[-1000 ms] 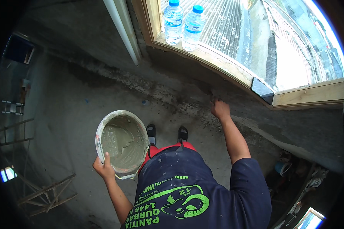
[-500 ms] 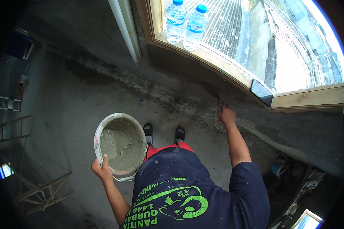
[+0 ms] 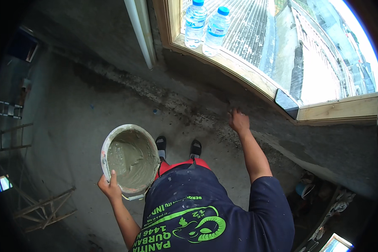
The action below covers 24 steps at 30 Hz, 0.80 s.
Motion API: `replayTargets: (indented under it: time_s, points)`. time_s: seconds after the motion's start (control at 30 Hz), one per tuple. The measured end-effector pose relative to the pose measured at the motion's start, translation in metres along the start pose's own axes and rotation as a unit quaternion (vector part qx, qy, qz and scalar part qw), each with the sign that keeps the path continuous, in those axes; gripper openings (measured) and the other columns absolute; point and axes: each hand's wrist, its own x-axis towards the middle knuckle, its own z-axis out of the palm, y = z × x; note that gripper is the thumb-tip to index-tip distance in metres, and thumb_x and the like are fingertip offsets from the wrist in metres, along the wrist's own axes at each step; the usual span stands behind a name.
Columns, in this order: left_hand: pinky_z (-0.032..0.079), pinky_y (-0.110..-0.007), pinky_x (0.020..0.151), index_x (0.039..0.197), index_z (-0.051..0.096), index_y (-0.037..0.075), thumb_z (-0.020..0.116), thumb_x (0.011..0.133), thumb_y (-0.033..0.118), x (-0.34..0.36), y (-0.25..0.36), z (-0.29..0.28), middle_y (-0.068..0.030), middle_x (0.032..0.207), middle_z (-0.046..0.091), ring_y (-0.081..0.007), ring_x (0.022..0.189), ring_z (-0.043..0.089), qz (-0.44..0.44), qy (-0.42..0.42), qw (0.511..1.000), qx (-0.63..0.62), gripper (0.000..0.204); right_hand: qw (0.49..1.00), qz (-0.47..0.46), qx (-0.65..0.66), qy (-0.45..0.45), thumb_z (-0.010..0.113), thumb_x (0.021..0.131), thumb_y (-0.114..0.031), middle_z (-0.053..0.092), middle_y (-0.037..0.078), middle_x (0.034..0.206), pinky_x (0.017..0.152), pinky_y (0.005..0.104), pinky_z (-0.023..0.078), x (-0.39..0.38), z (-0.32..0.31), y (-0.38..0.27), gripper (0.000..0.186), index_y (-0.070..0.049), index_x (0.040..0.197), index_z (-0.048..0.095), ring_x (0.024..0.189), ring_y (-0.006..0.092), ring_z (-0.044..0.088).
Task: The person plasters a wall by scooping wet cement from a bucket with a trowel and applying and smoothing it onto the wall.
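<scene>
Nearest is the person's dark blue shirt (image 3: 235,201), with green print on it. At its left, the left hand (image 3: 110,187) is clamped on the near rim of a bucket (image 3: 104,154), the thumb laid over the edge; the bucket tilts so its mouth shows, and grey mortar (image 3: 128,161) coats the inside and lies in the bottom. To the right, the right hand (image 3: 240,121) reaches out near the wall (image 3: 256,111), its fingers curled; I cannot tell whether they are clamped on anything. Below the shirt's hem come red shorts (image 3: 167,168) and black sandals (image 3: 161,144) on the grey floor (image 3: 71,143). Past the right hand, a wooden window frame (image 3: 340,111) edges the wall; a phone (image 3: 286,103) leans near its corner, and two bottles (image 3: 214,35) with blue caps stand side by side on the sill. Left of the window runs a white pipe (image 3: 138,31). Farther off at left, a timber trestle (image 3: 46,203) shows; outside lies a corrugated roof (image 3: 241,27).
</scene>
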Motion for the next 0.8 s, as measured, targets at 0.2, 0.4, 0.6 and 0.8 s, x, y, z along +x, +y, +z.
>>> replayTargets:
  time_s: [0.2,0.4,0.6,0.8]
  points:
    - [0.045,-0.029,0.066,0.085,0.066,-0.007,0.067,0.092,0.01,-0.002,-0.004,-0.002,-0.0019,0.073,0.065,-0.0089,0.07,0.054,-0.013,-0.01,1.0,0.002,0.018,0.998,0.016,0.045,0.043,0.056,0.096,-0.036,0.069,0.021,0.099,0.07,0.0539,0.056,0.01,-0.008,0.005,0.036,-0.009,0.119,0.057,0.084,0.0421,0.07]
    - [0.045,-0.029,0.066,0.085,0.066,-0.008,0.067,0.092,0.009,0.0,0.0,0.0,-0.0024,0.073,0.065,-0.0088,0.069,0.053,-0.012,-0.016,1.0,0.006,0.019,0.999,0.018,-0.029,-0.038,0.057,0.095,-0.035,0.069,0.021,0.1,0.07,0.0529,0.056,0.016,0.028,0.007,0.037,-0.007,0.118,0.058,0.084,0.0413,0.071]
    - [0.045,-0.029,0.066,0.086,0.066,-0.008,0.066,0.092,0.009,-0.005,-0.005,-0.005,-0.0026,0.073,0.065,-0.0087,0.069,0.053,-0.031,-0.005,0.999,-0.014,0.018,0.999,0.039,0.028,0.021,0.056,0.095,-0.034,0.07,0.022,0.104,0.074,0.0508,0.057,0.017,-0.013,-0.01,0.036,-0.006,0.117,0.061,0.089,0.0402,0.071]
    - [0.045,-0.029,0.065,0.086,0.066,-0.008,0.067,0.092,0.009,0.003,0.001,0.001,-0.0023,0.073,0.065,-0.0084,0.069,0.053,-0.003,-0.024,1.0,0.007,0.017,0.999,0.018,-0.048,-0.014,0.057,0.094,-0.033,0.069,0.02,0.097,0.066,0.0511,0.056,0.018,0.021,-0.003,0.032,-0.007,0.112,0.058,0.08,0.0396,0.071]
